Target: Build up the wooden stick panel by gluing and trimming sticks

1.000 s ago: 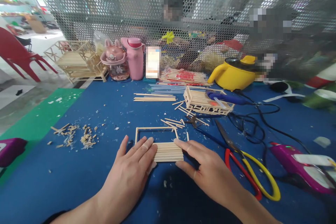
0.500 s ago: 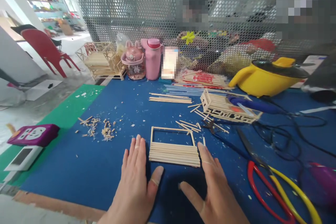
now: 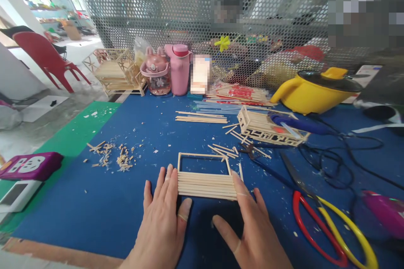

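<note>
A flat frame of thin wooden sticks (image 3: 206, 183) lies on the blue mat (image 3: 120, 193), its near half filled with sticks laid side by side. My left hand (image 3: 162, 214) rests flat with fingers together against the frame's left end. My right hand (image 3: 252, 227) lies flat with fingers stretched along the frame's right end. Both hands are open and hold nothing.
Loose sticks (image 3: 202, 117) and a small stick-built model (image 3: 268, 128) lie beyond. Red-and-yellow-handled shears (image 3: 318, 218), black cables (image 3: 341, 159) and a purple tool (image 3: 385, 212) are at the right. Wood scraps (image 3: 110, 157) and a purple power strip (image 3: 30, 166) sit at the left. A perforated screen (image 3: 176, 12) backs the table.
A second ago my fingers pressed on the stick panel from above. Both hands then slid apart and lay flat at its two ends. The camera view shifted left and steadied.
</note>
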`<state>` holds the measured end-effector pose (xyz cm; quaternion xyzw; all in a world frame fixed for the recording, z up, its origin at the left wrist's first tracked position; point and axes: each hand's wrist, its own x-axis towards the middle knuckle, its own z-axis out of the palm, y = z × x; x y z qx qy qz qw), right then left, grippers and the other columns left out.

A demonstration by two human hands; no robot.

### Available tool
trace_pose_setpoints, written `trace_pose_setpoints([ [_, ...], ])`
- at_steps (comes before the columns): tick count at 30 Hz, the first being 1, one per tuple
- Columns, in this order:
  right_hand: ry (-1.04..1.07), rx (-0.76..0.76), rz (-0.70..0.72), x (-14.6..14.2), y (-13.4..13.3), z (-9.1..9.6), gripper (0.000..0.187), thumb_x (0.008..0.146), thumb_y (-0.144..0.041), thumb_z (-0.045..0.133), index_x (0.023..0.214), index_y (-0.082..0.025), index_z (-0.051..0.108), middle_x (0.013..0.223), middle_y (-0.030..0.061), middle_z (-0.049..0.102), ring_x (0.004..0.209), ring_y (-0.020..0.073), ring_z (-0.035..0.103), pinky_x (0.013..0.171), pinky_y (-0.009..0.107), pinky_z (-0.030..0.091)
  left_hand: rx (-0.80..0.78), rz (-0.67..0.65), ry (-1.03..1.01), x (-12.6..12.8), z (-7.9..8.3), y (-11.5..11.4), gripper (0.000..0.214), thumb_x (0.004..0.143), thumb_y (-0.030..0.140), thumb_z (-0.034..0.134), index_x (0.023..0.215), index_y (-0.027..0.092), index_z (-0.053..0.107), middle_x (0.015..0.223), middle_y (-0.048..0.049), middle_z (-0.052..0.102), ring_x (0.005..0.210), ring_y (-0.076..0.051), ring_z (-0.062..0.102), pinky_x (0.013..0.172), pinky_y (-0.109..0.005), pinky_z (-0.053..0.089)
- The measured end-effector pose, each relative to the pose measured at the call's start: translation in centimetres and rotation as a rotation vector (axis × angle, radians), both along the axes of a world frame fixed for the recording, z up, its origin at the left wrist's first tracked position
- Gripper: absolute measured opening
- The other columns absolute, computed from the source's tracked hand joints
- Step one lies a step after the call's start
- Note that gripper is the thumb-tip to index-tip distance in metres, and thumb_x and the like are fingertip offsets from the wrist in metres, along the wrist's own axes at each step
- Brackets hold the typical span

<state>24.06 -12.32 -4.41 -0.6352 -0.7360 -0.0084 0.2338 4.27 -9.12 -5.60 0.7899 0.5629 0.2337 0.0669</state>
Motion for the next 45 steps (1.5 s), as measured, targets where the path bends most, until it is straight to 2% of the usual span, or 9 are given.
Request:
trace_pose_setpoints([
  [3,0.033,-0.017,-0.007,-0.1,0.0,0.2,0.076,0.089,-0.043,0.047,0.148,-0.018,0.009,0.142,0.02,0.045,0.129,0.034,0.044,0.098,0.067,0.037,-0.001,-0.014,0.008,-0.1,-0.3,0.1,0.071,0.094,0.03,0.038,0.149,0.025,-0.006,0.15,-0.0136,0.033,0.139,-0.031,0.024,0.103,-0.068,0.028],
  [7,0.096,-0.064,-0.03,-0.2,-0.2,0.6,0.079,0.087,-0.043,0.05,0.149,-0.019,0.006,0.145,0.0184,0.04,0.134,0.0325,0.037,0.103,0.065,0.034,-0.003,0.023,-0.028,0.0,-0.3,-0.1,0.078,0.091,0.03,0.043,0.149,0.02,-0.009,0.151,-0.0176,0.028,0.14,-0.031,0.022,0.105,-0.065,0.028],
  [14,0.156,-0.046,-0.072,-0.5,-0.4,0.3,0.079,0.085,-0.03,0.05,0.149,-0.021,0.005,0.148,0.015,0.037,0.137,0.0291,0.033,0.107,0.062,0.028,0.021,0.061,-0.119,-0.1,-0.3,-0.2,0.074,0.089,0.02,0.041,0.15,0.017,0.0,0.153,-0.017,0.026,0.142,-0.028,0.017,0.11,-0.058,0.027],
  [24,0.128,-0.064,-0.079,-0.5,-0.2,0.1,0.082,0.081,-0.025,0.052,0.149,-0.022,0.004,0.149,0.0135,0.036,0.138,0.0277,0.031,0.11,0.058,0.025,0.013,0.021,-0.043,-0.2,-0.4,-0.1,0.071,0.09,0.024,0.042,0.15,0.019,0.005,0.15,-0.0159,0.032,0.141,-0.027,0.022,0.11,-0.058,0.026],
  [30,0.139,-0.235,-0.124,-0.7,0.0,0.9,0.078,0.08,-0.025,0.05,0.147,-0.016,0.013,0.15,0.0156,0.035,0.141,0.0238,0.022,0.114,0.054,0.017,0.003,0.003,-0.029,-0.1,-0.4,0.1,0.055,0.095,0.031,0.035,0.147,0.018,0.021,0.147,-0.0148,0.038,0.141,-0.028,0.023,0.109,-0.059,0.024],
  [34,0.157,-0.28,-0.135,-0.8,0.0,1.3,0.079,0.077,-0.022,0.049,0.147,-0.011,0.015,0.15,0.0165,0.033,0.142,0.022,0.02,0.115,0.051,0.013,-0.037,0.015,-0.042,0.0,0.0,0.1,0.05,0.095,0.028,0.032,0.143,0.013,0.03,0.146,-0.0157,0.04,0.141,-0.029,0.024,0.11,-0.059,0.023],
  [39,0.247,-0.282,-0.131,-0.7,-0.2,1.7,0.087,0.069,-0.015,0.047,0.148,-0.01,0.01,0.153,0.0141,0.027,0.143,0.021,0.017,0.116,0.048,0.011,-0.044,0.024,-0.076,0.1,0.5,-0.1,0.061,0.089,0.025,0.041,0.145,0.009,0.024,0.146,-0.0183,0.038,0.14,-0.029,0.024,0.111,-0.057,0.022],
  [45,0.189,-0.266,-0.105,-0.6,-0.2,1.7,0.085,0.065,-0.011,0.045,0.146,-0.008,0.019,0.152,0.0176,0.029,0.143,0.0223,0.017,0.116,0.05,0.012,-0.027,-0.001,-0.079,-0.1,0.5,-0.2,0.065,0.083,0.017,0.044,0.145,0.011,0.025,0.146,-0.0171,0.04,0.14,-0.03,0.026,0.111,-0.059,0.02],
])
